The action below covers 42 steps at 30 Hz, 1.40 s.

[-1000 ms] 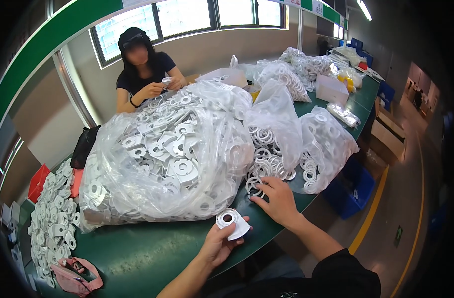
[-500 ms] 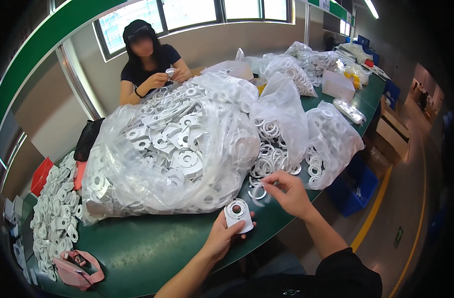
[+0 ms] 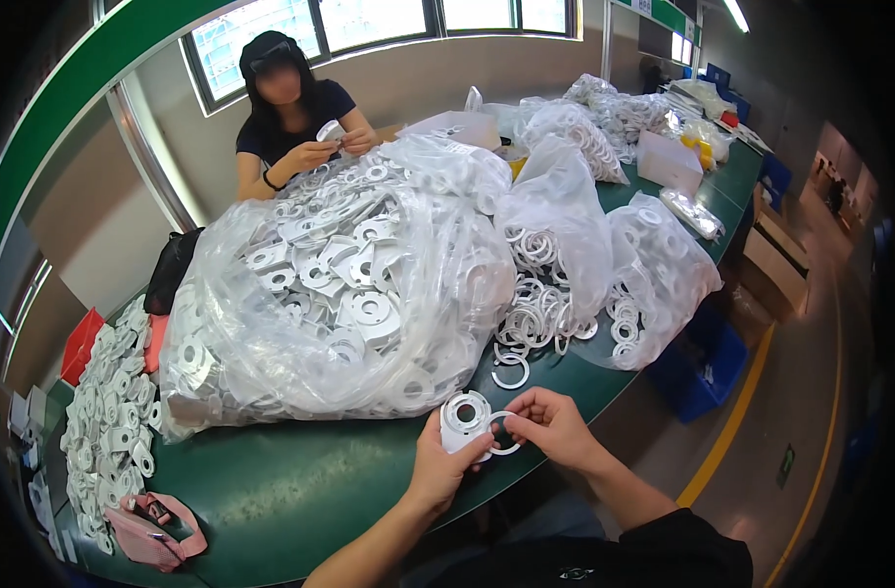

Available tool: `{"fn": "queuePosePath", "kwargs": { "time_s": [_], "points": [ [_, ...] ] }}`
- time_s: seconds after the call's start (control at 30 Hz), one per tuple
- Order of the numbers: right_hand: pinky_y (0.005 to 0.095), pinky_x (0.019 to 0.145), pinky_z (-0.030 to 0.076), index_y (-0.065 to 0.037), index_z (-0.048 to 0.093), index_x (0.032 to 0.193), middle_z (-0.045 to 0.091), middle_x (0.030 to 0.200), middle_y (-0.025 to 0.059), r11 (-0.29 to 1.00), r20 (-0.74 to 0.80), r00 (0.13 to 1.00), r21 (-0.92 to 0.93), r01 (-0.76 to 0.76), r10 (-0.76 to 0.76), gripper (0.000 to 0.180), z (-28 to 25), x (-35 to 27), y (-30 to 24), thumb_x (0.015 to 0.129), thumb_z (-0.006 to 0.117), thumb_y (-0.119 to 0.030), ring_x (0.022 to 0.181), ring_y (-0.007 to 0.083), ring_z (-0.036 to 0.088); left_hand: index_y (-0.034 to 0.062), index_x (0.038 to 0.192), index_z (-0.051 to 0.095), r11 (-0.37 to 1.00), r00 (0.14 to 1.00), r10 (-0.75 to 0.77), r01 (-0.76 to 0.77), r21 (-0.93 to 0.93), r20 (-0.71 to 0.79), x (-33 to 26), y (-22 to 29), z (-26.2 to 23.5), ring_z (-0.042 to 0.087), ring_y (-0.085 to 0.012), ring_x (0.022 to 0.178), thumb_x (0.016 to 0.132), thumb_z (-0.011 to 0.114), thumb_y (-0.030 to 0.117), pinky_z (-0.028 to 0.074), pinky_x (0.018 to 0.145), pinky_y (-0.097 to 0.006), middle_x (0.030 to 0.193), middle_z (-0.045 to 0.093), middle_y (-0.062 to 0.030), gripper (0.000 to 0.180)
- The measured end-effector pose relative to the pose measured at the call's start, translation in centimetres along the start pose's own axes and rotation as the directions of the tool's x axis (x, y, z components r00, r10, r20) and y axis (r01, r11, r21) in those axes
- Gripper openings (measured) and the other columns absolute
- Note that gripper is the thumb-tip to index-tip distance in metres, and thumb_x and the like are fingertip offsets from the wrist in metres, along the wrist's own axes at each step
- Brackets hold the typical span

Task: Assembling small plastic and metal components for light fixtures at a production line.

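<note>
My left hand [image 3: 441,465] grips a white plastic plate [image 3: 464,414] with a round raised hub and a dark centre hole, tilted toward me above the table's near edge. Between the fingers of my right hand [image 3: 555,426] is a white ring [image 3: 509,449], held beside the plate's lower right; whether the two touch I cannot tell. A loose white ring [image 3: 511,372] lies on the table just beyond. Farther back, many similar rings [image 3: 540,312] spill from a clear bag. A big clear plastic bag [image 3: 241,397], full of white plates like mine, stands left of my hands.
On the left of the green table [image 3: 300,480] are a heap of white plates [image 3: 109,431], a pink pouch [image 3: 158,534] and a red bin [image 3: 82,348]. Across the table a person [image 3: 295,122] handles a white part. A blue crate [image 3: 702,367] stands below the right edge.
My right hand has come down and left from the ring pile, bringing a ring next to the plate. My left hand stays nearly in place. The person opposite has turned their part.
</note>
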State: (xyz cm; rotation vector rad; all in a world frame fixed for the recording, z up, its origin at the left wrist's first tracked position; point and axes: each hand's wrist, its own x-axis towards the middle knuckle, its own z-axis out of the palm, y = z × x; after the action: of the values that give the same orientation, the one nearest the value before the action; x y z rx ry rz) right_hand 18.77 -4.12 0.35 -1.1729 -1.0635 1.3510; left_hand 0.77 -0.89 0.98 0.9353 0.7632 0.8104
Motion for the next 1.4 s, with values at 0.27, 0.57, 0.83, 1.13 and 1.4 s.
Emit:
{"fn": "queuePosePath", "kwargs": {
  "time_s": [0.27, 0.57, 0.83, 1.13, 1.4],
  "points": [
    [0.0246, 0.063, 0.045, -0.003, 0.062, 0.093, 0.058, 0.082, 0.0051, 0.775, -0.029, 0.851, -0.432, 0.462, -0.524, 0.011, 0.2, 1.1, -2.1, 0.082, 0.061, -0.003, 0.073, 0.0141, 0.056, 0.0057, 0.128, 0.03, 0.987, 0.97, -0.095, 0.121, -0.108, 0.224, 0.1, -0.2, -0.2, 0.061, -0.0248, 0.099, 0.085, 0.049, -0.001, 0.051, 0.069, -0.027, 0.114, 0.054, -0.0141, 0.047],
    [0.0303, 0.061, 0.044, -0.008, 0.066, 0.09, 0.053, 0.078, 0.0053, 0.458, 0.403, 0.731, -0.586, 0.669, -0.552, 0.012, 0.0, 3.5, -3.3, 0.078, 0.065, -0.009, 0.07, 0.0216, 0.054, 0.0052, 0.13, 0.03, 0.987, 0.954, -0.125, 0.146, -0.06, 0.272, 0.3, -0.2, -0.3, 0.059, -0.0288, 0.103, 0.084, 0.05, -0.002, 0.051, 0.07, -0.028, 0.118, 0.053, -0.0149, 0.051],
    [0.0313, 0.064, 0.044, -0.009, 0.065, 0.089, 0.049, 0.078, 0.0061, 0.498, 0.57, 0.721, -0.527, 0.689, -0.394, 0.011, -0.5, 4.6, -4.0, 0.079, 0.06, -0.011, 0.074, 0.0228, 0.054, 0.0037, 0.128, 0.033, 0.987, 0.943, -0.146, 0.158, -0.018, 0.3, 0.6, -0.3, -0.5, 0.062, -0.0256, 0.097, 0.083, 0.045, -0.002, 0.049, 0.059, -0.021, 0.111, 0.057, -0.0168, 0.047],
    [0.029, 0.064, 0.044, -0.011, 0.066, 0.092, 0.05, 0.083, 0.0049, 0.456, 0.549, 0.703, -0.535, 0.711, -0.452, 0.015, 0.2, 4.0, -3.6, 0.078, 0.06, -0.008, 0.072, 0.0198, 0.053, 0.0053, 0.127, 0.034, 0.996, 0.956, -0.094, 0.091, 0.021, 0.279, 0.4, -1.1, -0.7, 0.064, -0.0206, 0.09, 0.091, 0.049, 0.014, 0.046, 0.054, -0.02, 0.107, 0.06, -0.0131, 0.04],
    [0.0241, 0.067, 0.041, -0.002, 0.065, 0.092, 0.054, 0.082, 0.0044, 0.755, 0.286, 0.884, -0.463, 0.465, -0.369, 0.011, -0.5, 4.1, -2.1, 0.082, 0.062, -0.007, 0.073, 0.0129, 0.052, 0.0035, 0.12, 0.043, 0.988, 0.987, 0.007, -0.031, 0.153, 0.158, 0.0, -0.7, -0.3, 0.065, -0.016, 0.081, 0.089, 0.052, 0.011, 0.047, 0.055, -0.022, 0.1, 0.062, -0.0077, 0.033]
  ]
}}
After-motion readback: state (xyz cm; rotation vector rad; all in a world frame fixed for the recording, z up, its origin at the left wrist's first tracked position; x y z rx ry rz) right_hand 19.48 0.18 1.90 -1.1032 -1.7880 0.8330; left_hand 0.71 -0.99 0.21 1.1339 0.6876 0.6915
